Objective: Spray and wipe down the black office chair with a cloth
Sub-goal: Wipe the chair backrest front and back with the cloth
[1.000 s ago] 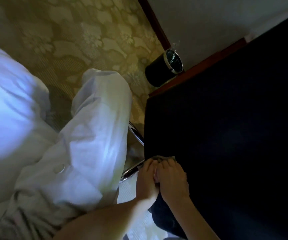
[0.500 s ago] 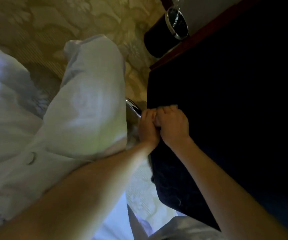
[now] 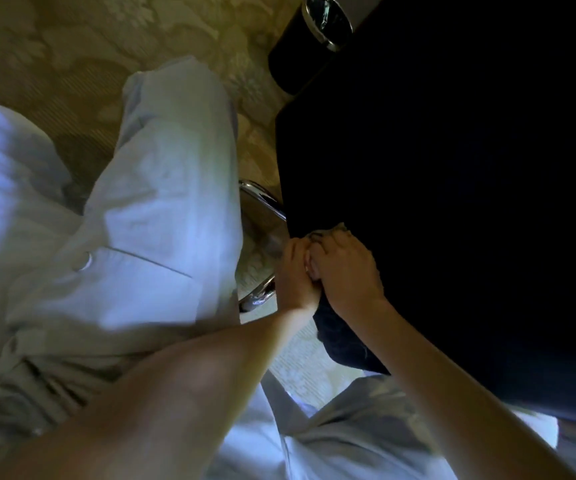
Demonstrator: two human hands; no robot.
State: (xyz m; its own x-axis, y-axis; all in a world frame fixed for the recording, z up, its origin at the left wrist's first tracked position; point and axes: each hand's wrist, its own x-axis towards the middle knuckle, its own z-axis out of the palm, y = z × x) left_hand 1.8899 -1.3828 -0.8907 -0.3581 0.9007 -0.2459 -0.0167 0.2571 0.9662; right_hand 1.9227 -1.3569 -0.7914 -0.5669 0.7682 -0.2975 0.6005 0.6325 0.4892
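Cloth lies along the edge of the chair, left hand and right hand clutching it.

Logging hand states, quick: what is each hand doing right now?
Left hand: curled beside the right; its grip cannot be told.
Right hand: grips the cloth at the chair edge.

We see only a corner of the cloth past the right hand gripping it. Whether the left hand holds it too, we cannot tell. The black office chair runs off right, too dark for detail. The top edge cuts the waste bin.
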